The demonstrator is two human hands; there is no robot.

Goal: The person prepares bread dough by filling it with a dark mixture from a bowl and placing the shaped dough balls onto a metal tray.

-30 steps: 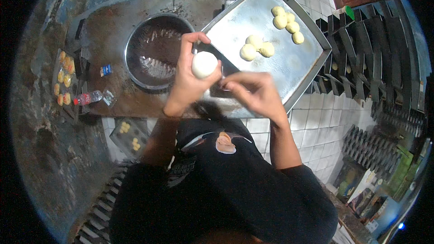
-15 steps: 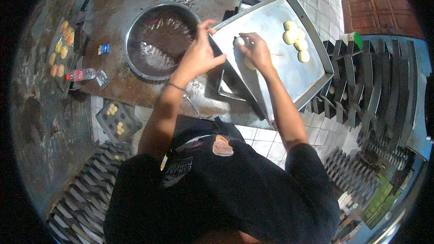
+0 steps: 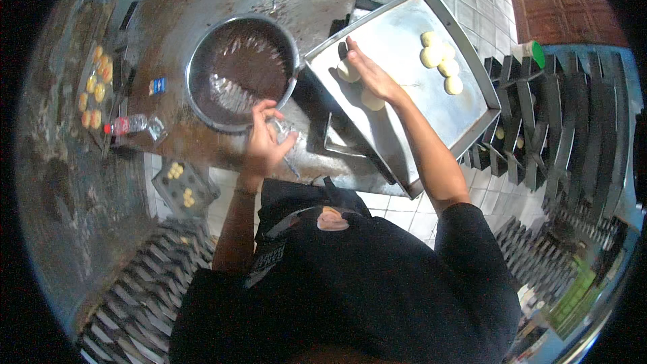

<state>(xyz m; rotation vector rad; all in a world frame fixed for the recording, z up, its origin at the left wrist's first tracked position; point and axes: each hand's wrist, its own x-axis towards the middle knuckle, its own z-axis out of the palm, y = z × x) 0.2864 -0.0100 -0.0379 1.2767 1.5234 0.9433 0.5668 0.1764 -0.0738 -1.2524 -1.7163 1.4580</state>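
Observation:
A large metal tray (image 3: pixel 438 121) lies tilted on the table's right side. Over its left part is my right hand (image 3: pixel 375 79), fingers stretched out and held together. Just left of its fingers sits a pale dough ball (image 3: pixel 348 71); another dough ball (image 3: pixel 372 100) shows partly below the palm. Several more dough balls (image 3: pixel 430 57) form a cluster at the tray's far right. My left hand (image 3: pixel 264 145) hovers by the table's near edge, thumb and fingers apart. A shiny, clear-looking item (image 3: pixel 286 129) shows behind it, too blurred to name. I see nothing plainly held.
A wide metal bowl (image 3: pixel 191 87) stands left of the tray. A red-capped bottle (image 3: pixel 131 124) and a blue packet (image 3: pixel 157 85) lie farther left. Another tray with dough pieces (image 3: pixel 202 195) is low at left. Dark racks (image 3: pixel 559 121) stand at right; stacked trays (image 3: pixel 141 283) fill the lower left.
My left hand has moved from the tray's left edge down toward the table's near edge. My right hand has straightened its fingers, leaving a dough ball on the tray beside them.

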